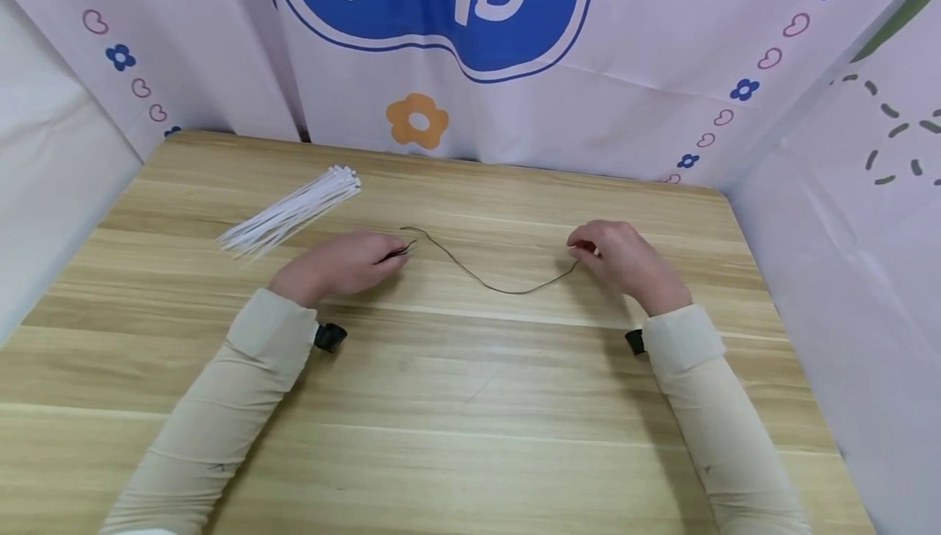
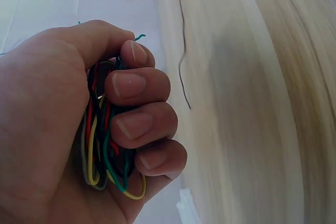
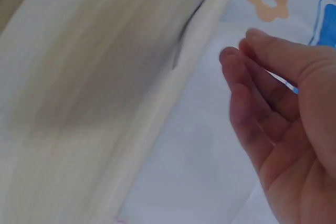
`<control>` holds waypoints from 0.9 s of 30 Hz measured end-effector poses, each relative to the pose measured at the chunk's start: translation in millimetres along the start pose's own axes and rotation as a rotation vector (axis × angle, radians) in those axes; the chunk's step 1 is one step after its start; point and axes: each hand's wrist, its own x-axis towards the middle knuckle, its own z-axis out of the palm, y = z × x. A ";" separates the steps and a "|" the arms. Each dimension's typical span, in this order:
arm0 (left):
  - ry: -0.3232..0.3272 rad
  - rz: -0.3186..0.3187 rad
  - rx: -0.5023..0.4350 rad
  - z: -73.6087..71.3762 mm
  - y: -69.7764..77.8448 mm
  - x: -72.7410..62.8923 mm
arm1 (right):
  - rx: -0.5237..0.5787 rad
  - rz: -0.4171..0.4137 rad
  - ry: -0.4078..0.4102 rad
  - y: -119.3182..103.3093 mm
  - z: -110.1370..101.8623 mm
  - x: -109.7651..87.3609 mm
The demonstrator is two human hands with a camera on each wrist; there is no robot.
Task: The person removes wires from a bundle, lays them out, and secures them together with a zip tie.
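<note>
A thin dark wire (image 1: 485, 283) lies in a loose S-curve on the wood-grain tabletop (image 1: 456, 404). Just beside its left end, the left hand (image 1: 345, 264) curls snugly round a bundle of insulated wires (image 2: 106, 148), looped strands of red, yellow, green and black. Near its right end, the right hand (image 1: 625, 257) is loosely bent, thumb close to fingertips, holding nothing. Smooth white zip ties (image 1: 294, 210) lie sheaf-like left of the dark wire.

Looped multicoloured wires (image 2: 106, 151), bunched in left fingers (image 2: 142, 124); thin dark wire (image 1: 507, 292), wavy, loose on tabletop (image 1: 441, 396)
</note>
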 end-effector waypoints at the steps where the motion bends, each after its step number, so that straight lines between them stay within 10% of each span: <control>1: 0.004 0.006 0.002 0.1 2.1 0.7 | 0.012 -0.009 -0.005 -4.1 -0.1 0.6; 27: 0.001 0.129 0.060 7.7 58.8 19.0 | 0.127 -0.299 -0.007 -98.4 12.0 11.6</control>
